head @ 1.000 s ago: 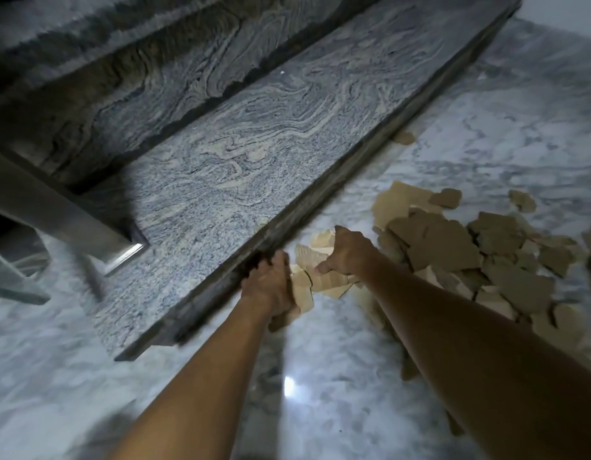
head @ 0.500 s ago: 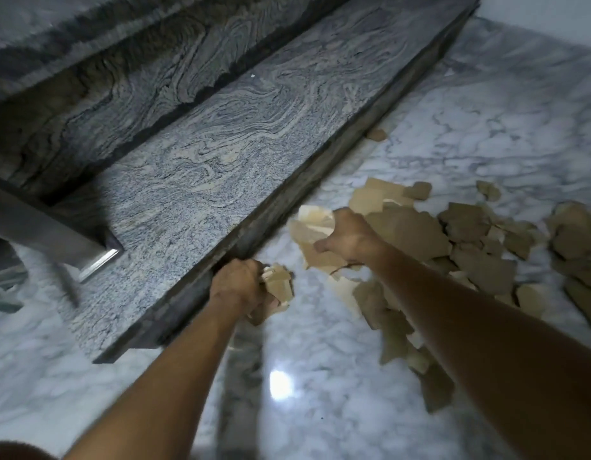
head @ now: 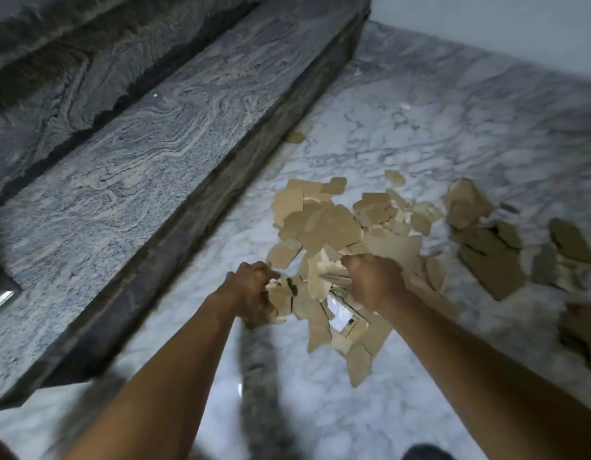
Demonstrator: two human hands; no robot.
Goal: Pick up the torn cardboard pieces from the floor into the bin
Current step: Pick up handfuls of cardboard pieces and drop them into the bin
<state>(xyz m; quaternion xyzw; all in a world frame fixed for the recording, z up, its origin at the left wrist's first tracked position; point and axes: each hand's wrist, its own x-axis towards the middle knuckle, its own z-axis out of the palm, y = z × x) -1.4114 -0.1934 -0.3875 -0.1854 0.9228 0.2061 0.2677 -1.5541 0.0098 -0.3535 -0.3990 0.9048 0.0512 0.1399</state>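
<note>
We are gripping cardboard in both fists above the marble floor (head: 437,134). Our left hand (head: 251,293) is curling its fingers round a small wad of scraps (head: 281,295), and our right hand (head: 373,283) is clenching a bigger sheaf (head: 320,280) — the fingertips are turned away from us, so we cannot tell how each one lies. We are holding the two bundles close together, likely so that loose bits are not slipping out between them. Most of the torn cardboard pieces (head: 320,224) are lying scattered on the floor just beyond our hands and off to the right, near the granite step (head: 138,154). The bin is not showing — we are judging that many handfuls are left.
</note>
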